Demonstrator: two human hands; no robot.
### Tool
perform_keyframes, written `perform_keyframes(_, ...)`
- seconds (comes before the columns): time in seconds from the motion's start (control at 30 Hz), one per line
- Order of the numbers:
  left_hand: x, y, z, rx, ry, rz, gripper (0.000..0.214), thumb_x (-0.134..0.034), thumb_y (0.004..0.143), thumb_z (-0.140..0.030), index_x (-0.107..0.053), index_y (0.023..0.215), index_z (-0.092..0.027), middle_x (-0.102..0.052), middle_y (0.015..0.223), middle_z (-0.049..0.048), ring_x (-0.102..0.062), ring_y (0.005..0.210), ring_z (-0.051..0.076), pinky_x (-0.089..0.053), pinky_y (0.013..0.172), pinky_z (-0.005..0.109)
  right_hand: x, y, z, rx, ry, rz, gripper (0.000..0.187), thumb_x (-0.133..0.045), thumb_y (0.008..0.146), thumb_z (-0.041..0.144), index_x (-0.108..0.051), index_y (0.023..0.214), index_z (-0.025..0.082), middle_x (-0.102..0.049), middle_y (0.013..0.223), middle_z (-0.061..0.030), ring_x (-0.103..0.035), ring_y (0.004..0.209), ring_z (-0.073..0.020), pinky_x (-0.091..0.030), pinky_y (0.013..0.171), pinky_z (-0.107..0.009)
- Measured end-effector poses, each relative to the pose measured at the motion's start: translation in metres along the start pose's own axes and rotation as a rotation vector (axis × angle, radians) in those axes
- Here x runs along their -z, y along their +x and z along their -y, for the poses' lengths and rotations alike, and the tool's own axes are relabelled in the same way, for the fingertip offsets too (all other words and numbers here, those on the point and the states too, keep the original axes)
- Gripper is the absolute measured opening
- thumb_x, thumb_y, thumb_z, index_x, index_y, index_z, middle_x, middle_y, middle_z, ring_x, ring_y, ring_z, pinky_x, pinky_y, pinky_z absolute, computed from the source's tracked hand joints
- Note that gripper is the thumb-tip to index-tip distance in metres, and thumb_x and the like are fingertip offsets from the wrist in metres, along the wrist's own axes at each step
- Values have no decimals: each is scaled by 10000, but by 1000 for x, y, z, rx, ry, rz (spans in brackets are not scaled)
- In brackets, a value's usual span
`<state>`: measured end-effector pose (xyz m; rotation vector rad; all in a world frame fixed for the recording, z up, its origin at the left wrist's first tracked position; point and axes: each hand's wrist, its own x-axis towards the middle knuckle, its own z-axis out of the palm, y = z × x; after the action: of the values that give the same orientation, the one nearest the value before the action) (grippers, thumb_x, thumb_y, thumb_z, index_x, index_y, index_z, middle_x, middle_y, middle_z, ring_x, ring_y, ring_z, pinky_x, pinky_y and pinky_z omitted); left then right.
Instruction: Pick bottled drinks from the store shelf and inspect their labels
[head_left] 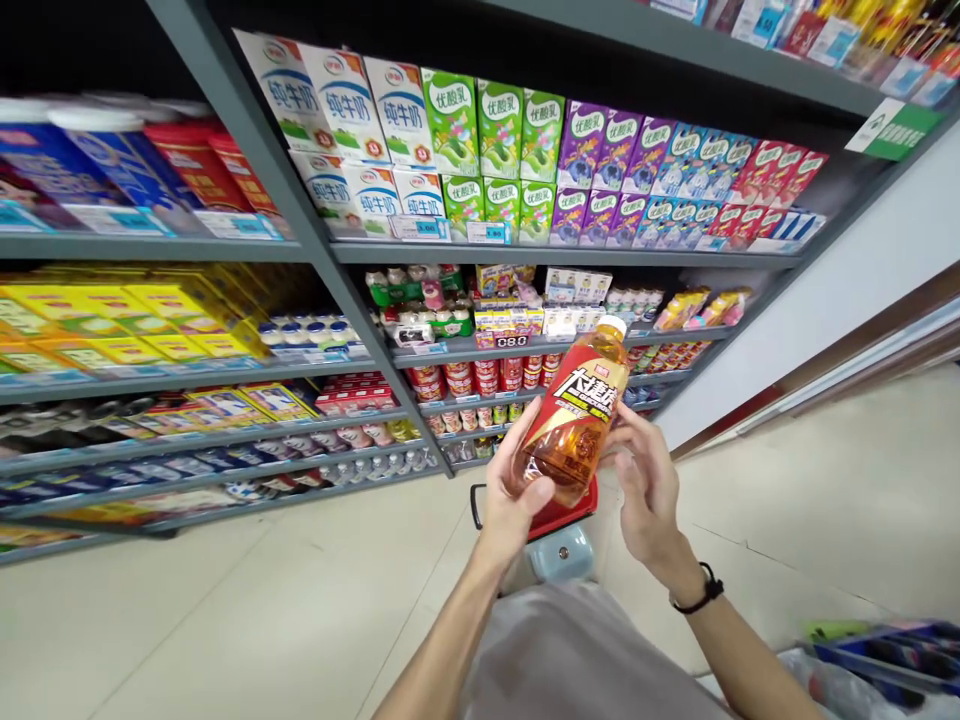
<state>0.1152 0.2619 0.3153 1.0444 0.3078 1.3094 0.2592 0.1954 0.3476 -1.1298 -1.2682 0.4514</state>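
Note:
I hold an amber drink bottle (pixel 577 410) with a red and gold label and a white cap, tilted to the right, in front of the shop shelves. My left hand (pixel 514 490) grips its lower end from the left, thumb across the front. My right hand (pixel 645 480) rests against the bottle's right side with its fingers curled round it; a black band sits on that wrist. Below the bottle shows the red rim of a shopping basket (pixel 555 515) with a black handle.
Grey shelving (pixel 420 252) fills the view: milk and yoghurt cartons (pixel 480 130) on the top row, small bottles and cans lower, yellow boxes (pixel 127 310) at left. A pale tiled floor (pixel 225 620) lies below. Blue packaging (pixel 885 650) shows at the bottom right.

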Motion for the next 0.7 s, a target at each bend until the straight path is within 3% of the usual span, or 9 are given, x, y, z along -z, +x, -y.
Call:
perform_keyframes(0.1,1,-6,7,191,-191,-120,988,-879,685,-601,-530,1525,-215,-631,1475,160,-599,1371,387,-544,1111,503,-1,7,0,-31,21,-16,352,-559,1079,374,-525,1419,288,-645,1015,-55,-655,911,-198,-585,795,-332)
perform_keyframes(0.2,2,-14,4,334,-302,-125,875,-776,751,-675,-576,1472,-221,-682,1401,144,-629,1328,387,-563,1073,536,-1,16,-7,-94,76,-94,296,-587,1060,417,-550,1308,260,-644,968,-45,-650,853,-195,-584,749,-325)
perform_keyframes(0.4,23,-24,-7,524,-458,-139,828,-706,787,-763,-620,1427,-244,-777,1182,110,-749,1099,358,-649,885,479,11,32,-27,-199,128,-234,478,-690,950,555,-565,1294,248,-656,1033,-54,-643,851,-209,-560,643,-305)
perform_keyframes(0.47,33,-26,-9,585,-469,-161,831,-727,779,-761,-636,1407,-224,-791,1106,111,-778,984,335,-667,741,399,17,35,-28,-209,123,-220,523,-695,936,584,-589,1319,244,-657,1035,-51,-624,825,-191,-542,624,-283)
perform_keyframes(0.57,47,-27,-11,660,-508,-168,771,-768,777,-719,-686,1321,-178,-796,1057,123,-787,850,304,-641,585,318,27,33,-26,-240,86,-162,485,-683,943,603,-670,1248,226,-584,801,-3,-495,621,-142,-424,500,-242)
perform_keyframes(0.63,56,-29,-10,718,-559,-154,715,-787,777,-702,-724,1232,-154,-799,1005,122,-776,751,275,-634,552,308,34,30,-23,-281,47,-91,453,-691,937,606,-714,1175,221,-534,715,14,-389,539,-120,-322,451,-235)
perform_keyframes(0.7,67,-30,-5,789,-617,-144,631,-784,804,-678,-749,1126,-137,-792,894,112,-738,630,227,-591,486,257,41,24,-22,-319,12,25,439,-706,926,601,-737,1143,221,-585,770,-10,-401,556,-124,-303,455,-238)
